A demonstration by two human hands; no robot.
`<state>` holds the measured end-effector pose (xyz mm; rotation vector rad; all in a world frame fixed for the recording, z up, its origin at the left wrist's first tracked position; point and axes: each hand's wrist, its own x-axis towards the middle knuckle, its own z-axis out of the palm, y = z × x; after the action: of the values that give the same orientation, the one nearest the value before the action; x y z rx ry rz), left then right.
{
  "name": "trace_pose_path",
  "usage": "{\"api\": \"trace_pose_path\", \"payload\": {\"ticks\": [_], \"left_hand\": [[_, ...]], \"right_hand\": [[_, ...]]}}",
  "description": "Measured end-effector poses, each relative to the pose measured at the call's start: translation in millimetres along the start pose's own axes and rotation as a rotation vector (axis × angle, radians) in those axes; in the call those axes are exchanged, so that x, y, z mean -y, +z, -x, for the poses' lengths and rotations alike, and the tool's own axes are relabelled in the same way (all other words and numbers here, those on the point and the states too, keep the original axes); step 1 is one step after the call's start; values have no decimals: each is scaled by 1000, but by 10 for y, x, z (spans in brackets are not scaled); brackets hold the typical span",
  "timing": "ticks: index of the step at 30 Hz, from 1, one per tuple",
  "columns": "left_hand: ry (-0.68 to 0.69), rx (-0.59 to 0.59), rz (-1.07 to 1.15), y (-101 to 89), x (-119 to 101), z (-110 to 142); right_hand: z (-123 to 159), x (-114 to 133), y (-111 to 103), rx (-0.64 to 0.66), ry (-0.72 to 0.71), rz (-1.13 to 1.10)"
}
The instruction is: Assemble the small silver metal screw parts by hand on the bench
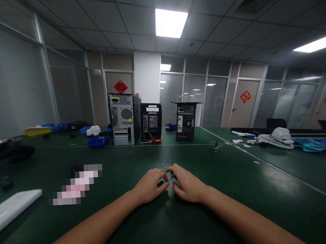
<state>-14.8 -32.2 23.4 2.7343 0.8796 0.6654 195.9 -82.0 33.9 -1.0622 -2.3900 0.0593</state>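
Note:
Close together over the green tabletop [146, 224], my two hands meet near the middle of the view. The fingers of my left hand [148, 186] curl toward its thumb, with a dark patch inside the curl that I cannot identify. My right hand [186, 184] is bent the same way, thumb below and fingers above. A small dark, partly shiny piece [172, 175] shows at its fingers, too small to name. The fingertips of both hands nearly touch. Pale glare lies on the table around them.
Three computer cases [123, 118] stand at the back, a red screwdriver [155, 141] before them. Left are a blue tray [97, 141] and a white slab [16, 208]. Right are a small metal part [216, 146] and a white hat [280, 137]. A blurred pink patch [76, 188] lies left.

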Motion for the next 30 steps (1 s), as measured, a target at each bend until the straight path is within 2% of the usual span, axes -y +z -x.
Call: {"api": "trace_pose_path", "payload": {"ticks": [5,9,22,26,30], "left_hand": [[50,24,-8,7,-29,-8],[49,35,-30,9,-41,-14],[152,-16,-111,30,66,-19],[158,-36,-201,-17,199,-10],[41,-64,-311,-86,449,6]], "right_hand": [[-22,104,22,46,0,53],[-32,76,45,56,44,61],[-45,16,107,84,-16,46],[-39,-235,13,-6,74,31],[99,-811,-215,-144,275,32]]}}
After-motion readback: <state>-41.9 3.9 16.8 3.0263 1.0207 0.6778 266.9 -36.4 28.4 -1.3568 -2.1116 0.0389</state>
